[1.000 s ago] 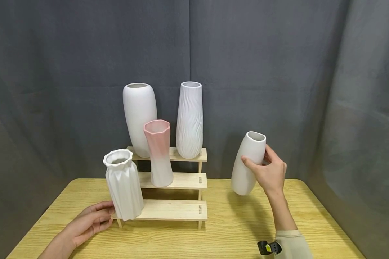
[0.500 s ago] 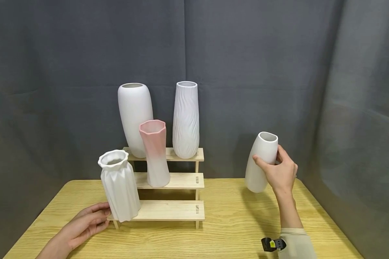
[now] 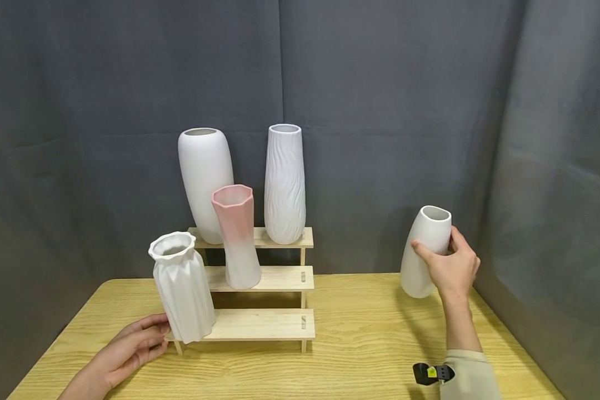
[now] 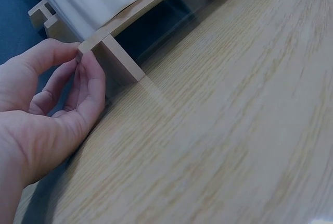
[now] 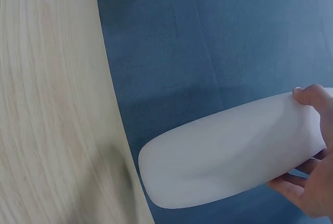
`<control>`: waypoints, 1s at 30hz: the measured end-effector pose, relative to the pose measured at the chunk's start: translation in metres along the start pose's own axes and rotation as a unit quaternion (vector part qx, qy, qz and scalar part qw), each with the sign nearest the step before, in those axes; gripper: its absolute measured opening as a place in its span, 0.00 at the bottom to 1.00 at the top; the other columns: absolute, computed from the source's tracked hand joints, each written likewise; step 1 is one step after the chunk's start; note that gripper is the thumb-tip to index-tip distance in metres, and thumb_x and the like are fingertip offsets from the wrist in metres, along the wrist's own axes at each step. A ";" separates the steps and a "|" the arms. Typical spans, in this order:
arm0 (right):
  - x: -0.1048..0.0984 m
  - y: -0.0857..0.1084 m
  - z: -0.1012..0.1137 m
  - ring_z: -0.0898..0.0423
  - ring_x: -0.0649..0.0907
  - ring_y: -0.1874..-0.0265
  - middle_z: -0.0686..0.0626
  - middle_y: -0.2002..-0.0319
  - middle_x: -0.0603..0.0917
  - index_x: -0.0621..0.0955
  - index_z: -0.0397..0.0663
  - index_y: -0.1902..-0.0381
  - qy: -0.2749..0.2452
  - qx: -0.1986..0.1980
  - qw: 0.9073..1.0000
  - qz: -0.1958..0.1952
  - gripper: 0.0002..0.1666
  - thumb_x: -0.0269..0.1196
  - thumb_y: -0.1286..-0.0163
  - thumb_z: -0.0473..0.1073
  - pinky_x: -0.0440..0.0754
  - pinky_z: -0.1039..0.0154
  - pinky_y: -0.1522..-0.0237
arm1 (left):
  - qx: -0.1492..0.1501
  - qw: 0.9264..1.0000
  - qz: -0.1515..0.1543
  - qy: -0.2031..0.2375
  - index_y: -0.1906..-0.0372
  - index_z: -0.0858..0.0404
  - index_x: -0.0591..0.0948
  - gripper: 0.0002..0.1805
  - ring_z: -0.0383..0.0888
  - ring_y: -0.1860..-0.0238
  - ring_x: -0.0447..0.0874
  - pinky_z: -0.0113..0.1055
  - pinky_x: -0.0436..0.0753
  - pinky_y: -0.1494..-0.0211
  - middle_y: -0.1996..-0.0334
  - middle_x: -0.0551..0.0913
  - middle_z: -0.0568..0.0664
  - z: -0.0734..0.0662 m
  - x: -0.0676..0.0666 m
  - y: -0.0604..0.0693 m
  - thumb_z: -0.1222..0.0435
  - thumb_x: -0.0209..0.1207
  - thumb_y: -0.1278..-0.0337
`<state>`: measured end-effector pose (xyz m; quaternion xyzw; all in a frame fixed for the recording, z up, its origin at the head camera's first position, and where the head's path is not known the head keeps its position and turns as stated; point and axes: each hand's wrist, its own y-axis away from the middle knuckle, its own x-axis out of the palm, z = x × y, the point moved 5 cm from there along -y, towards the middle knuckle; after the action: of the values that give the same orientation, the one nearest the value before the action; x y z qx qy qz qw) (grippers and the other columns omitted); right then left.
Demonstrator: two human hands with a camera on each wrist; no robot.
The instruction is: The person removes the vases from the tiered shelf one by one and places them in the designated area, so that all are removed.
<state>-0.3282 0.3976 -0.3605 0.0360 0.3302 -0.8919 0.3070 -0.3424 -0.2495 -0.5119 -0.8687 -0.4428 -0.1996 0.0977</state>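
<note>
My right hand (image 3: 452,272) grips a smooth white vase (image 3: 422,258) around its upper part, thumb on the near side, held tilted above the table's right rear. In the right wrist view the vase (image 5: 223,156) hangs off the tabletop with the hand (image 5: 315,172) round its upper end. My left hand (image 3: 130,350) is at the left end of the lowest shelf (image 3: 260,324), beside a pleated white vase (image 3: 185,294). The left wrist view shows the hand (image 4: 57,88) pinching the shelf's corner (image 4: 91,42) between thumb and fingers.
On the stepped wooden stand, a pink-and-white vase (image 3: 237,239) is on the middle shelf (image 3: 285,278). A tall smooth white vase (image 3: 205,178) and a wavy-textured one (image 3: 285,189) are on the top shelf (image 3: 307,238). Grey curtains (image 3: 380,83) hang behind and beside the table (image 3: 360,333).
The right hand has carried its white vase farther right, away from the stand. The left hand keeps its place at the lowest shelf's end. The head view has shifted slightly.
</note>
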 end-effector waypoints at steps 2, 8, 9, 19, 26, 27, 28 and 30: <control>-0.001 -0.001 -0.003 0.51 0.84 0.54 0.48 0.52 0.88 0.84 0.57 0.41 0.004 0.008 1.000 0.002 0.36 0.80 0.49 0.56 0.73 0.53 0.56 | 0.001 1.000 -0.002 -0.004 0.44 0.52 0.83 0.23 0.41 0.47 0.80 0.38 0.79 0.44 0.43 0.80 0.47 0.000 0.000 0.000 0.75 0.41 0.21; 0.002 -0.003 -0.013 0.48 0.84 0.53 0.46 0.51 0.87 0.84 0.55 0.40 0.008 0.016 1.000 0.007 0.37 0.79 0.48 0.56 0.73 0.51 0.54 | 0.007 1.000 0.005 -0.009 0.43 0.52 0.83 0.23 0.41 0.47 0.79 0.38 0.79 0.44 0.43 0.79 0.47 -0.001 0.000 0.001 0.76 0.42 0.23; 0.002 -0.004 -0.016 0.48 0.84 0.53 0.45 0.50 0.87 0.83 0.55 0.39 0.010 0.018 1.000 0.009 0.37 0.79 0.47 0.56 0.73 0.50 0.54 | 0.009 1.000 0.006 -0.011 0.43 0.52 0.83 0.23 0.41 0.46 0.79 0.38 0.79 0.45 0.42 0.79 0.47 -0.001 0.001 0.001 0.76 0.42 0.23; 0.000 -0.009 -0.036 0.46 0.82 0.52 0.42 0.49 0.86 0.81 0.52 0.38 0.020 0.045 0.999 0.025 0.39 0.78 0.45 0.58 0.73 0.52 0.56 | 0.011 1.000 -0.005 -0.014 0.44 0.53 0.83 0.22 0.42 0.48 0.79 0.37 0.80 0.45 0.43 0.79 0.48 -0.001 0.001 0.000 0.76 0.43 0.23; -0.002 -0.011 -0.037 0.41 0.79 0.46 0.37 0.41 0.80 0.72 0.46 0.27 0.012 0.061 0.996 0.066 0.47 0.74 0.40 0.55 0.74 0.47 0.49 | 0.014 1.000 0.000 -0.009 0.44 0.54 0.83 0.23 0.41 0.48 0.79 0.37 0.79 0.45 0.44 0.80 0.48 0.000 0.002 -0.001 0.77 0.42 0.23; -0.003 -0.011 -0.036 0.39 0.78 0.45 0.35 0.40 0.79 0.70 0.44 0.26 0.012 0.061 0.995 0.075 0.48 0.74 0.39 0.55 0.74 0.44 0.48 | 0.013 1.000 0.001 -0.008 0.44 0.54 0.83 0.23 0.41 0.48 0.80 0.37 0.79 0.45 0.44 0.80 0.48 0.000 0.001 -0.001 0.77 0.41 0.23; -0.003 -0.012 -0.035 0.38 0.77 0.44 0.34 0.39 0.78 0.68 0.43 0.26 0.014 0.062 0.994 0.084 0.49 0.74 0.39 0.55 0.74 0.42 0.46 | 0.012 1.000 0.000 -0.006 0.44 0.54 0.83 0.23 0.41 0.48 0.80 0.37 0.79 0.45 0.44 0.80 0.48 0.001 0.001 -0.001 0.76 0.41 0.22; -0.005 -0.012 -0.032 0.36 0.76 0.42 0.33 0.38 0.76 0.67 0.40 0.25 0.019 0.064 0.993 0.101 0.49 0.73 0.37 0.54 0.73 0.40 0.44 | 0.009 1.000 -0.002 -0.005 0.44 0.54 0.83 0.23 0.42 0.48 0.80 0.38 0.79 0.45 0.44 0.80 0.48 0.002 0.000 -0.001 0.76 0.41 0.22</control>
<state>-0.3350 0.4268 -0.3772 0.1059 0.2727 -0.8747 0.3863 -0.3430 -0.2479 -0.5134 -0.8677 -0.4469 -0.1919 0.1025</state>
